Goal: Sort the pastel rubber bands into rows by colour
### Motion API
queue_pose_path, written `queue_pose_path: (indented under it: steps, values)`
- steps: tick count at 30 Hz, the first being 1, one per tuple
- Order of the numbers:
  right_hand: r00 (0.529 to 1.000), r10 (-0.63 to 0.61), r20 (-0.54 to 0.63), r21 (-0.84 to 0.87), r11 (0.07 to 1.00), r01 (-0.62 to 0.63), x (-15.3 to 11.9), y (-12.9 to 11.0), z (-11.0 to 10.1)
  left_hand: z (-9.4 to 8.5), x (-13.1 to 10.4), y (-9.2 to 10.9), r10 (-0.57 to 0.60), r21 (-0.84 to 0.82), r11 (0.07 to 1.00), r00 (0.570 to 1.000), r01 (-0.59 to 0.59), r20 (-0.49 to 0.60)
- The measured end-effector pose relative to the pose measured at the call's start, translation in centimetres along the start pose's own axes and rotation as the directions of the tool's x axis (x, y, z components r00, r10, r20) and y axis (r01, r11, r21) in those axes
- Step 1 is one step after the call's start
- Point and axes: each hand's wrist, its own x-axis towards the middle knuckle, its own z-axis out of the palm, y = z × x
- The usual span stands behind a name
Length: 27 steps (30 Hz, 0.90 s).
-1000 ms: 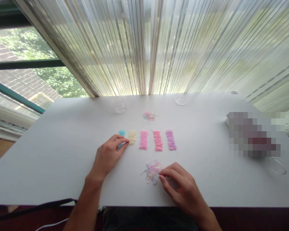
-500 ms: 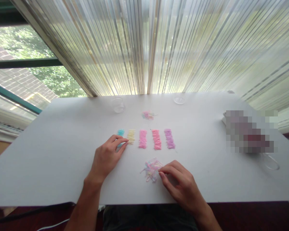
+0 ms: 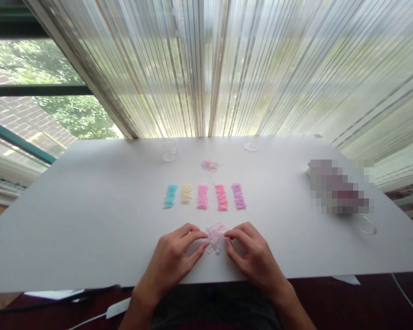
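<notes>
A loose pile of pastel rubber bands (image 3: 214, 236) lies on the white table between my two hands. At its left edge is my left hand (image 3: 179, 252), the thumb and index fingertips a little apart. My right hand (image 3: 253, 252) has its thumb and fingertips drawn together at the pile's right edge; whatever they pinch is too small to make out. Beyond the pile, the bands lie sorted by colour in neat columns: blue bands (image 3: 170, 196), pale yellow bands (image 3: 186, 194), pink bands (image 3: 202, 197), coral bands (image 3: 221, 197) and purple bands (image 3: 238, 196).
Farther back sits a smaller mixed heap of bands (image 3: 210, 165). A clear plastic cup (image 3: 169, 151) and a clear round lid (image 3: 251, 146) are near the table's far edge. At right lies a blurred-out object (image 3: 339, 188) with a loop. A power strip (image 3: 119, 308) hangs below the front edge.
My left hand has moved from the blue and yellow columns down and right to the loose pile, uncovering the blue column. My right hand stays beside the pile. The view has shifted slightly.
</notes>
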Motion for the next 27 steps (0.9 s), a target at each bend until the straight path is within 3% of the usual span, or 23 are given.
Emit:
queue_pose_path:
  steps: [12,27]
  values:
    - [0.996,-0.074,0.053,-0.077,0.994,0.078,-0.1,-0.2,0.1,2.1,0.0,0.0,0.091,0.121,0.989,0.995,-0.085,-0.044]
    - [0.995,-0.076,0.057,-0.09,0.993,0.081,-0.2,0.1,0.4,2.0,0.4,0.4,0.147,0.093,0.986,0.984,-0.139,-0.096]
